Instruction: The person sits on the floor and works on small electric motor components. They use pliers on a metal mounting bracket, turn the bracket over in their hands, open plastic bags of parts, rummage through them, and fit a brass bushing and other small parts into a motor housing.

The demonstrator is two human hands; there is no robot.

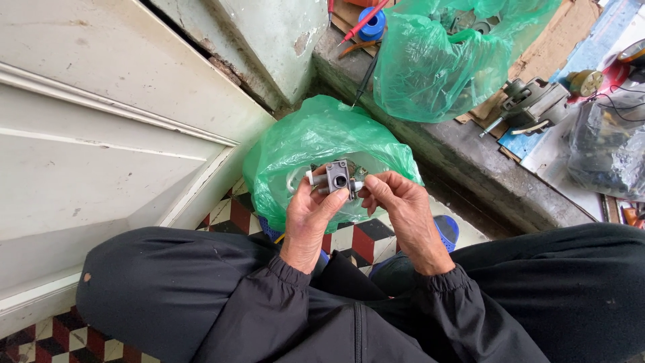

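Head view: both hands meet just above the person's lap, in front of a green plastic bag (316, 144) that sits on the tiled floor (232, 215). The left hand (310, 218) grips a small grey metal part (336, 176), thumb pressed up against its lower face and fingers curled behind it, where they are hidden. The part has a round dark hole in its front and a pale stub sticking out on the left side. The right hand (401, 202) closes its thumb and forefinger on the right end of the same part; what exactly they pinch there is too small to make out. The remaining fingers of that hand are folded loosely.

The bag's contents show only as dim shapes through the plastic. A second green bag (437, 60) rests on the concrete ledge (470, 161) above, cut off by the top edge. Red and black probe leads (366, 40) lie beside it. At right, a grey metal device (531, 101) and a clear bag of dark items (608, 148) are partly cropped. A blue object (447, 230) peeks out behind the right wrist, mostly hidden.
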